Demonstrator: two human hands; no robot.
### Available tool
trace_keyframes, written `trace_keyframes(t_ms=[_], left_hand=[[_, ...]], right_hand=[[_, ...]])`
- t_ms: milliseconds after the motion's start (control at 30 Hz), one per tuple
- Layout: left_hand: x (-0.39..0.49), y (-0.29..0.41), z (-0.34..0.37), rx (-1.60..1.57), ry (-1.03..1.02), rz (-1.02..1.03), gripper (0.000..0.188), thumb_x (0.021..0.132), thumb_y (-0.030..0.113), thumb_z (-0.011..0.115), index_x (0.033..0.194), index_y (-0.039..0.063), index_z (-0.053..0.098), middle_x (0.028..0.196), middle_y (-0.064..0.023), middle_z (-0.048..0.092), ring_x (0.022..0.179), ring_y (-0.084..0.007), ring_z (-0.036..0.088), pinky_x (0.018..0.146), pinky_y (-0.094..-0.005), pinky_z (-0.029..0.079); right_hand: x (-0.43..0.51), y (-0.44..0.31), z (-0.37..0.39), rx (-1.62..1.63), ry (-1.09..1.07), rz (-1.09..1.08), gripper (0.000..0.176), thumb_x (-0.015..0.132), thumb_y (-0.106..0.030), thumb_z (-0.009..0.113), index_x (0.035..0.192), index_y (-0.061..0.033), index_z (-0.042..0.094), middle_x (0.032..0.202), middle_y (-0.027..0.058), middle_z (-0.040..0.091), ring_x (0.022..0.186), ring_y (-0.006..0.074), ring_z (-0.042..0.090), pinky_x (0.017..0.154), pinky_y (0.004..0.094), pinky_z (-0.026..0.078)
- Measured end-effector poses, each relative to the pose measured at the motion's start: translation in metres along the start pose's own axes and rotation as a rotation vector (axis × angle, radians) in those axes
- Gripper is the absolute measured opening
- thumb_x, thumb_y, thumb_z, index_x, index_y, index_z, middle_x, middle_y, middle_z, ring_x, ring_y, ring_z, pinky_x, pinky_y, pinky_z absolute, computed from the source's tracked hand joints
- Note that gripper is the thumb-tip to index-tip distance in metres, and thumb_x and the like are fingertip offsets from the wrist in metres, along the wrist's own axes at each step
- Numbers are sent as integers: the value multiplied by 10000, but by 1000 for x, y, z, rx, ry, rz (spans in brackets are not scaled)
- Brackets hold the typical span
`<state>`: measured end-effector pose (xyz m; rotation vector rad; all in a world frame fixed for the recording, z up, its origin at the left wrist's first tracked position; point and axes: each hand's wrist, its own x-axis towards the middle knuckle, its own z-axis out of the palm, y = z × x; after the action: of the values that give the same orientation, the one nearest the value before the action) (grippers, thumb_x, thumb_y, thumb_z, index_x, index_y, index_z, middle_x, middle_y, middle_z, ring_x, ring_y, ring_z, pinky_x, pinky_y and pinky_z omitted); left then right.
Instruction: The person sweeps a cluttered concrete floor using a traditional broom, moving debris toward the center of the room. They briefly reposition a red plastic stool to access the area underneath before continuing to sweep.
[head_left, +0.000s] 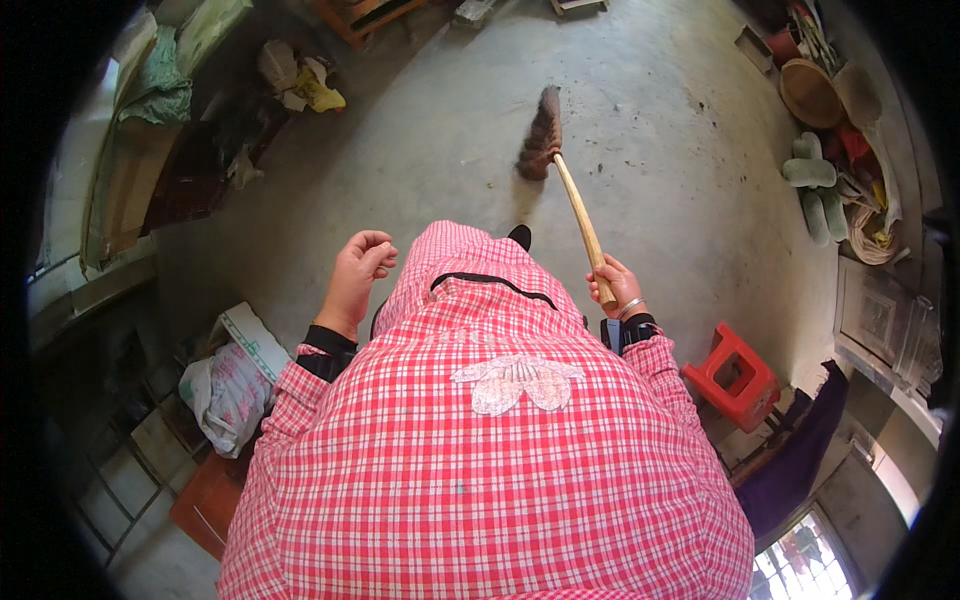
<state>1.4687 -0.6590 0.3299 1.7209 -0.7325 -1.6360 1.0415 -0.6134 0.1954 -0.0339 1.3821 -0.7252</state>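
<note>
My right hand (618, 284) is closed around the upper end of the wooden handle of a broom (579, 206). The broom's brown fibre head (543, 139) rests on the grey concrete floor (420, 165) ahead of me, with small bits of debris scattered to its right. My left hand (367, 259) hangs to the left of my body, its fingers loosely curled and holding nothing that I can see. A checked red and white garment (487, 465) covers my body, and the dark tip of a shoe (520, 237) shows beyond it.
A red plastic stool (735, 379) stands close by my right arm. Slippers (810, 171), a round basket (811, 93) and coiled rope (871, 238) lie along the right wall. On the left are a floral cloth bundle (227, 396), a white box (253, 341) and a yellow bag (321, 94).
</note>
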Motion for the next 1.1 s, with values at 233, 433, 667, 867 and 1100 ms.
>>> trace_keyframes(t_ms=[233,433,667,867,1100], left_hand=[[7,18,47,79,-12,-9,143,876,150,547,984,57,561,847,-22,597,735,-85,547,666,-206,432],[9,31,68,122,-40,6,162,863,159,557,974,42,564,841,-26,607,727,-82,557,646,-212,427],[12,44,77,159,-71,20,146,870,146,548,973,44,560,844,-25,599,723,-83,549,647,-206,427],[9,42,65,170,-28,-40,132,883,142,536,977,51,552,846,-25,590,726,-85,543,652,-205,428],[16,31,51,92,-5,-55,136,886,154,534,984,62,552,844,-21,593,729,-83,546,650,-201,425]], right_hand=[[8,-9,-28,102,-13,-1,480,831,-35,499,1297,-56,385,755,106,556,538,148,524,439,260,479],[17,-4,-44,209,-11,16,395,835,-42,485,1227,-57,431,766,107,549,548,146,516,442,261,478],[18,5,-47,163,-66,-14,329,837,-62,489,1163,-55,446,734,92,543,513,142,511,438,265,473],[22,7,-34,130,-52,-11,286,833,-67,479,1117,-48,451,707,80,532,491,140,508,415,269,465],[30,-6,-22,104,-36,41,185,825,-62,488,1006,-44,458,704,80,530,508,138,510,419,276,471]])
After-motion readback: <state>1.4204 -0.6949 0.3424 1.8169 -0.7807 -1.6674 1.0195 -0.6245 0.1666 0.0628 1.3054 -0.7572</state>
